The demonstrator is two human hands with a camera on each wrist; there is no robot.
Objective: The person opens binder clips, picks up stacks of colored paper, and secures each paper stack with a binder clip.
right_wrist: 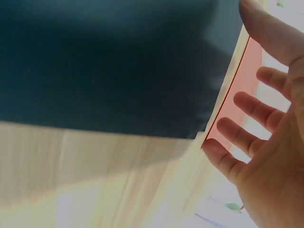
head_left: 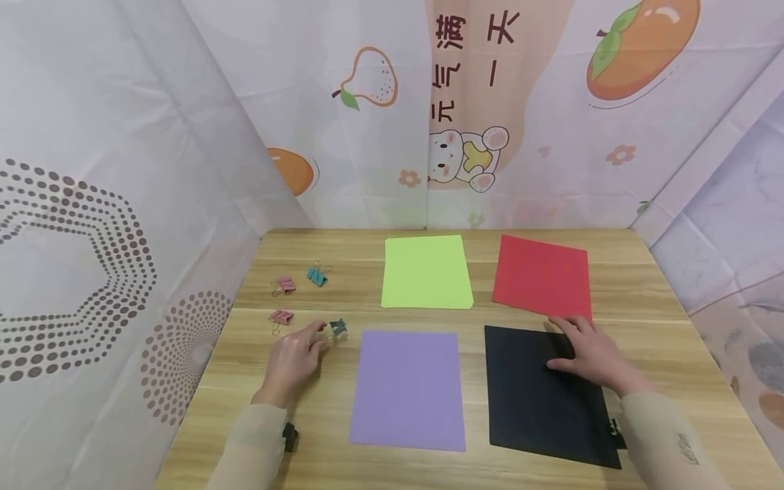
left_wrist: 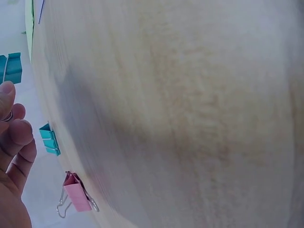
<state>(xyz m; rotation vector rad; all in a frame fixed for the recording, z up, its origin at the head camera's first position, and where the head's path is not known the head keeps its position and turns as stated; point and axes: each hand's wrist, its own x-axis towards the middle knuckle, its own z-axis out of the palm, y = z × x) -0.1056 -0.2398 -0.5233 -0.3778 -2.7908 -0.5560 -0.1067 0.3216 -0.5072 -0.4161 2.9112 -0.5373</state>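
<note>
My left hand (head_left: 297, 355) pinches a teal binder clip (head_left: 338, 327) by its wire handle, left of the purple square sheet (head_left: 407, 391). In the left wrist view, the binder clip (left_wrist: 14, 69) sticks out past the thumb and fingertips. My right hand (head_left: 589, 352) spreads its fingers over the upper right of the black square sheet (head_left: 533, 401). Its fingertips overlap the lower edge of the red sheet (head_left: 542, 275) in the head view. From the right wrist, the right hand (right_wrist: 270, 156) shows separated fingers, with nothing gripped.
Pink binder clips (head_left: 282, 317) lie at the table's left, with another teal binder clip (head_left: 317, 275) behind. A stack of lime green sheets (head_left: 427, 272) sits at the back middle. Printed curtains (head_left: 367, 136) hang behind and beside the wooden table (head_left: 318, 429).
</note>
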